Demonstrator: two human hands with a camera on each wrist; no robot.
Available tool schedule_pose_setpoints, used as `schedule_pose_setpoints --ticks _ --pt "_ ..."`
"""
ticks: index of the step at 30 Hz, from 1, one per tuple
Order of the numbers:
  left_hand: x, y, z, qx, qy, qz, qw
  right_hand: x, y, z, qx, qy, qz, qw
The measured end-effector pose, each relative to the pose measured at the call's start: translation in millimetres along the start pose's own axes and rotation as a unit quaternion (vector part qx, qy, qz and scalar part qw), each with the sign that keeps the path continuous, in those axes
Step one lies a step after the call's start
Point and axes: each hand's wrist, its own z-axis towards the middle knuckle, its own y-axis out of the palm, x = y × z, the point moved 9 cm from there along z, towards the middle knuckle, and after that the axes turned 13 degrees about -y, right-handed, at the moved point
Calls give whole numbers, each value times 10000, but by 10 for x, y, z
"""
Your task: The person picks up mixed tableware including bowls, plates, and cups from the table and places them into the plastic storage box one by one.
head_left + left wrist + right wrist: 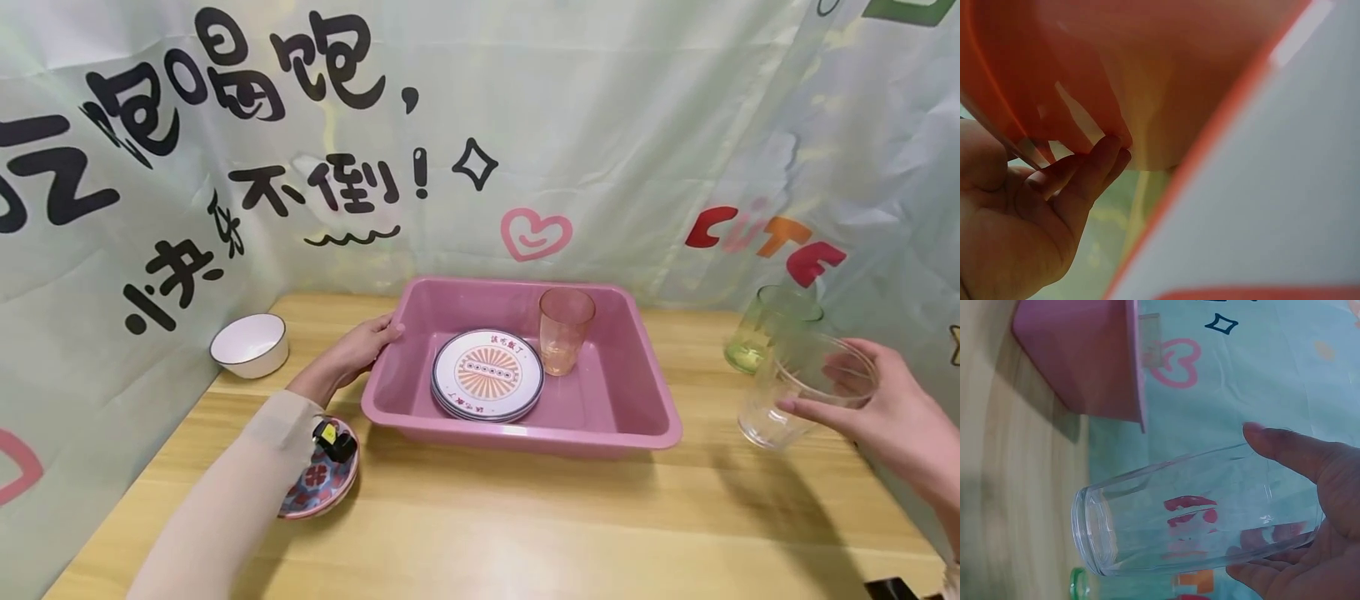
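Clear, tapered, glass-like tumbler (780, 406) gripped in my right hand (896, 404), long axis near upright, right of the pink rectangular plastic basin (525, 437); my left hand (358, 350) holds the basin's left rim.

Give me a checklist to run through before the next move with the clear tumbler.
1. Right hand holding the tall, clear, round tumbler: ok, fingers and thumb on opposite sides.
2. Left hand on the glossy pink rectangular tub: ok, at its left rim.
3. Tumbler over the tub: not ok, it is outside, to the right.
4. Landing room: ok, bare tub floor right of the transparent amber tumbler.
5. Tumbler separate from the transparent green tumbler: cannot tell, they overlap in the head view.
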Motion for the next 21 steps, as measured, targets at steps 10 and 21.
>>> schedule_pose_setpoints --ticks 10,21 --pt "-7 -3 16 -97 -174 -46 9998 -221 -80 277 257 -232 295 9990" --pt "-14 4 12 -80 -209 -72 9997 -403 -122 491 72 -229 -47 9997"
